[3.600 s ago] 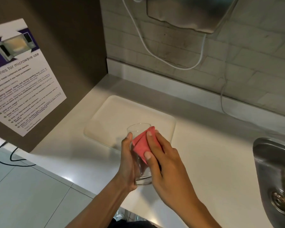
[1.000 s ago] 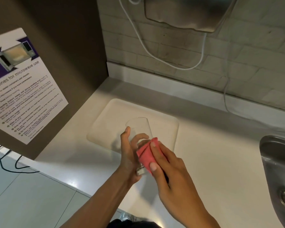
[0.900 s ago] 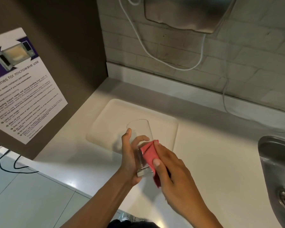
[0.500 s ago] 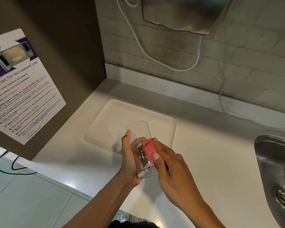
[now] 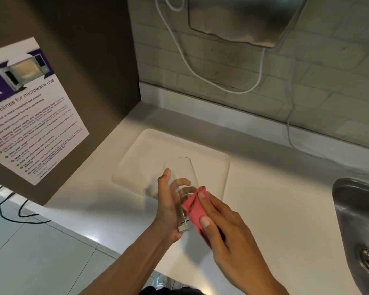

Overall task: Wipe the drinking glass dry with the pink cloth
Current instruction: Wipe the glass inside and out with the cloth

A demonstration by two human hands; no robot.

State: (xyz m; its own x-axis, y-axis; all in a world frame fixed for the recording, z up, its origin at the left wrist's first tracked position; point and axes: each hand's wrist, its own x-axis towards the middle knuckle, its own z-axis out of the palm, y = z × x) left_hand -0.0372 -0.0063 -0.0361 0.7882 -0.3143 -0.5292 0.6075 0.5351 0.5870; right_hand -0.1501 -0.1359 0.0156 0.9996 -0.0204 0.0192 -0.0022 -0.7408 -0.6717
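We hold the drinking glass (image 5: 180, 182) in our left hand (image 5: 167, 211), thumb up along its near wall and fingers curled round the far side, visible through the clear wall. The glass tilts away from us, open mouth up and forward, thick base down beside the heel of the palm, lifted above the white counter (image 5: 275, 209) and in front of the pale tray (image 5: 136, 158).

Our right hand (image 5: 226, 233) pinches the pink cloth (image 5: 193, 212) against the glass's right side, thumb (image 5: 205, 220) on top of the fold, the other fingers closed beneath it.

Change noted: a second ago the cloth sat at mid-wall; just after, it dropped to the base; half a second ago it rode up again; now it is pressed on the lower wall, reaching the base. Several seconds ago it covered the rim. The left-hand grip is unchanged.

Reading: we are stroking up and down the outer wall, so the right side looks well covered. Judgement only: the part under the left fingers and the interior are probably untouched, so the glass likely needs turning in the grip. Whether moisture remains cannot be told.

The sink (image 5: 358, 231) lies well right of the fingers.
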